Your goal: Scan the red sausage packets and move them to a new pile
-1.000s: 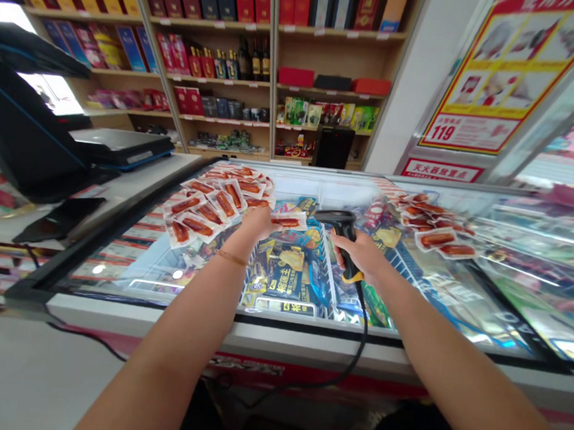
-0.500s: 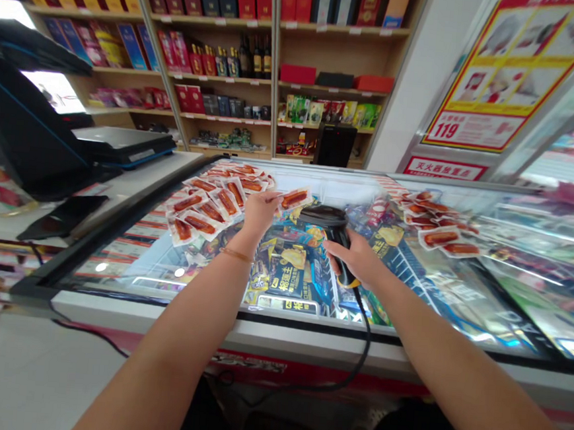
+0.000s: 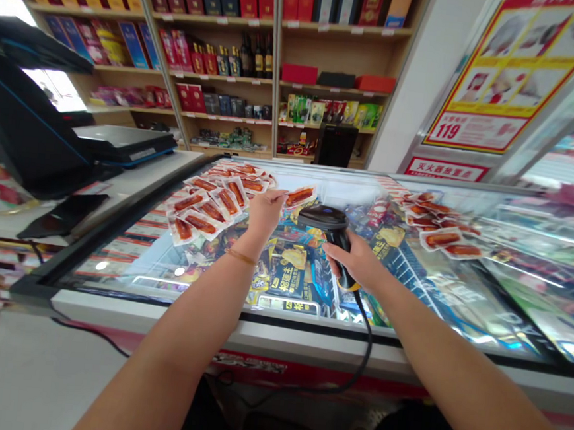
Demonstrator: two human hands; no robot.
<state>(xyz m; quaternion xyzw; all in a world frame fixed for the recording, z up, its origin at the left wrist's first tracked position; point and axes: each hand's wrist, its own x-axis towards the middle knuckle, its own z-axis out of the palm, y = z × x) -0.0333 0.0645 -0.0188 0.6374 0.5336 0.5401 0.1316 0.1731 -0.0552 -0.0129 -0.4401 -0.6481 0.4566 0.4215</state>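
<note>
My left hand (image 3: 266, 208) pinches the near end of a clear-wrapped sausage pack (image 3: 299, 196) above the freezer's glass top. Wrapped round the handle of a black barcode scanner (image 3: 324, 218) is my right hand (image 3: 356, 257). The scanner's head points left, close to the held pack but apart from it. On the glass left of my left hand lies a loose pile of similar sausage packs (image 3: 210, 210). A smaller pile of sausage packs (image 3: 441, 238) rests on the glass to the right.
Under the glass of the chest freezer (image 3: 160, 308) are bagged foods in wire baskets. The scanner's black cable (image 3: 367, 344) hangs over the front edge. A weighing scale (image 3: 124, 142) stands on the left counter. Shelves (image 3: 213, 77) with boxes and bottles rise behind.
My left hand has shifted slightly right with the sausage pack, which tilts a little more. The scanner and my right hand have hardly moved.
</note>
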